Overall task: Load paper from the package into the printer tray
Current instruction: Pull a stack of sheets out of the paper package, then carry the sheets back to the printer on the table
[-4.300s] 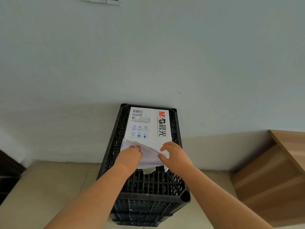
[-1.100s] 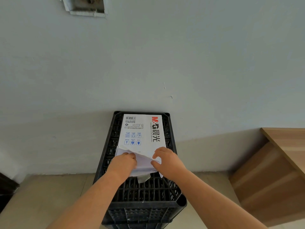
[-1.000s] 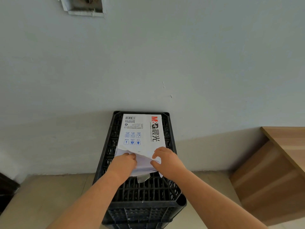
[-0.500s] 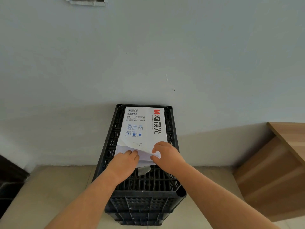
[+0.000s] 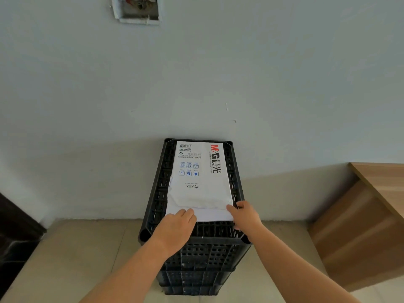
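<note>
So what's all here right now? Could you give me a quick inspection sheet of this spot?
Surface: stacked black crates; the top one bears the package.
Job's things: paper package, near end torn open, white sheets showing; no printer tray in view.
Clutter: nothing seen.
Grips: left hand rests on the sheets' near left corner; right hand touches the near right corner.
Cables: nothing seen.
Surroundings: pale wall with an open wall box, tiled floor, wooden furniture at right.

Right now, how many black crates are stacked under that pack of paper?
3 that I can make out. The top crate carries the paper pack; a second sits beneath it, a third lowest. The arms may hide more.
</note>
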Demonstrator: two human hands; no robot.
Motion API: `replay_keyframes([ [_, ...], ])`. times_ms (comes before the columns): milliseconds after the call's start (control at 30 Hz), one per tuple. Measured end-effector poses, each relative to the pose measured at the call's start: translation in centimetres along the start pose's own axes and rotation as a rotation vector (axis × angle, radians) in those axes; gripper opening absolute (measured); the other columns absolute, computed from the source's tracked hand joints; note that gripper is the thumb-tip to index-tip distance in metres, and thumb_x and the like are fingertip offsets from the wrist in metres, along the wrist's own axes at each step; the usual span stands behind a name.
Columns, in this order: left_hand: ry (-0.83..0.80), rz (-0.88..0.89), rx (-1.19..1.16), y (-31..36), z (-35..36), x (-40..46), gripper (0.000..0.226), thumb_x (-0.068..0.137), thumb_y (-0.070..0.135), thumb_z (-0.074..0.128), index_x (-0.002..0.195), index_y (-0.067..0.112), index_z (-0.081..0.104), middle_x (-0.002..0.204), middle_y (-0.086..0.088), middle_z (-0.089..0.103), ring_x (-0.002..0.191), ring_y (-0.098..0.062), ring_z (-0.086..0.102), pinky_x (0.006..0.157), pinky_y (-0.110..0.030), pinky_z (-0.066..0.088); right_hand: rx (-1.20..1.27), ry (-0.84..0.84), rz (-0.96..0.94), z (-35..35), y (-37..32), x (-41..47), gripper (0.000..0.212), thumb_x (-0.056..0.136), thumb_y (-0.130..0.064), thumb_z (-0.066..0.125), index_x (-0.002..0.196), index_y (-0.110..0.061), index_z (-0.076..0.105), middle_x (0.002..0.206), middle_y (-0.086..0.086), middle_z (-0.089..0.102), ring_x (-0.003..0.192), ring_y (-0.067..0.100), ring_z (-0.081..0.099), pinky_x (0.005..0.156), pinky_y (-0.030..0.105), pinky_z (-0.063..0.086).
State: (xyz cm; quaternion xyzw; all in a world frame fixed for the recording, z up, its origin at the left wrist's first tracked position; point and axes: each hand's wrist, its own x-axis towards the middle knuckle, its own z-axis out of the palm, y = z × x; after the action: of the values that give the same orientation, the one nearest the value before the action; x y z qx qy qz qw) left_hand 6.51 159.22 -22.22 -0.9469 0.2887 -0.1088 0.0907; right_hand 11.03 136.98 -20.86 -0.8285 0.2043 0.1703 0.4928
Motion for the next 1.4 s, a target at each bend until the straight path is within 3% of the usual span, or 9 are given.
replay_keyframes([
  [167,0.01,0.002,-0.068,0.8,-0.8,-1.7,0.025,0.06,0.009,0.078,0.081,0.012,0.064,0.079,-0.002,0.059,0.063,-0.015,0.053,0.039,-0.025,0.039,0.572,-0.175,0.203,0.7,-0.1,-1.3,0.05,0.089,0.008,0.057,0.135,-0.008,0.043,0.123,0.013,0.044,0.104,0.034,0.055,0.068,0.04,0.058],
  [233,0.0,-0.113,-0.228,0.4,-0.9,-2.2,0.017,0.088,0.028,0.058,0.096,0.015,0.065,0.098,0.003,0.061,0.087,-0.013,0.054,0.068,-0.029,0.053,0.605,-0.167,0.187,0.9,-0.3,-1.8,0.049,0.089,0.014,0.052,0.133,-0.006,0.047,0.126,0.013,0.04,0.107,0.034,0.051,0.065,0.037,0.055],
  [333,0.062,-0.415,-0.648,-0.4,-1.6,-2.7,0.036,0.094,0.046,0.045,0.111,0.02,0.064,0.122,0.008,0.053,0.118,-0.011,0.042,0.101,-0.03,0.037,0.621,-0.17,0.191,1.0,-0.4,-2.9,0.041,0.089,0.015,0.052,0.126,-0.002,0.054,0.125,0.016,0.043,0.104,0.033,0.051,0.072,0.036,0.054],
  [467,0.01,-0.821,-0.956,-2.0,-1.3,-2.8,0.034,0.093,0.044,0.047,0.117,0.023,0.061,0.131,0.0,0.052,0.12,-0.02,0.044,0.102,-0.036,0.035,0.608,-0.18,0.188,0.7,-0.2,-4.5,0.034,0.09,0.013,0.053,0.12,-0.001,0.057,0.12,0.016,0.046,0.104,0.033,0.052,0.076,0.035,0.054],
  [567,-0.129,-1.121,-1.561,-2.4,-2.0,-3.0,0.025,0.094,0.027,0.053,0.118,0.023,0.057,0.128,-0.004,0.053,0.108,-0.021,0.053,0.084,-0.036,0.049,0.614,-0.183,0.194,0.5,0.5,-5.7,0.029,0.088,0.013,0.055,0.111,-0.004,0.06,0.124,0.017,0.047,0.109,0.034,0.053,0.066,0.034,0.055],
  [700,-0.215,-1.147,-1.998,-2.3,-2.1,-4.0,0.037,0.089,0.003,0.058,0.124,0.018,0.058,0.124,-0.009,0.059,0.106,-0.025,0.061,0.077,-0.035,0.054,0.575,-0.195,0.188,-0.2,1.7,-7.6,0.026,0.087,0.01,0.057,0.103,-0.009,0.064,0.12,0.016,0.053,0.107,0.033,0.057,0.065,0.033,0.056],
  [1000,-0.299,-1.023,-1.978,0.5,-4.5,-7.3,0.042,0.089,-0.004,0.053,0.122,0.02,0.061,0.122,-0.008,0.059,0.106,-0.03,0.062,0.076,-0.037,0.057,0.516,-0.184,0.091,-1.6,4.3,-11.3,0.011,0.083,-0.005,0.072,0.093,-0.007,0.069,0.109,0.015,0.067,0.094,0.026,0.065,0.064,0.029,0.056],
  [1267,-0.155,-1.034,-1.842,3.5,-10.4,-10.5,0.041,0.087,-0.007,0.053,0.115,0.022,0.064,0.122,-0.008,0.059,0.103,-0.028,0.063,0.073,-0.032,0.054,0.365,-0.292,-0.015,-3.2,4.6,-15.3,0.015,0.086,-0.006,0.069,0.1,-0.012,0.069,0.106,0.009,0.066,0.086,0.02,0.065,0.058,0.024,0.054],
  [1400,-0.075,-1.047,-1.739,6.0,-13.0,-12.2,0.042,0.086,-0.008,0.053,0.11,0.024,0.065,0.118,-0.007,0.061,0.1,-0.028,0.062,0.076,-0.033,0.054,0.212,-0.246,-0.203,-3.9,5.9,-17.5,0.015,0.085,-0.015,0.07,0.097,-0.024,0.069,0.107,0.004,0.067,0.088,0.02,0.066,0.071,0.027,0.054],
])
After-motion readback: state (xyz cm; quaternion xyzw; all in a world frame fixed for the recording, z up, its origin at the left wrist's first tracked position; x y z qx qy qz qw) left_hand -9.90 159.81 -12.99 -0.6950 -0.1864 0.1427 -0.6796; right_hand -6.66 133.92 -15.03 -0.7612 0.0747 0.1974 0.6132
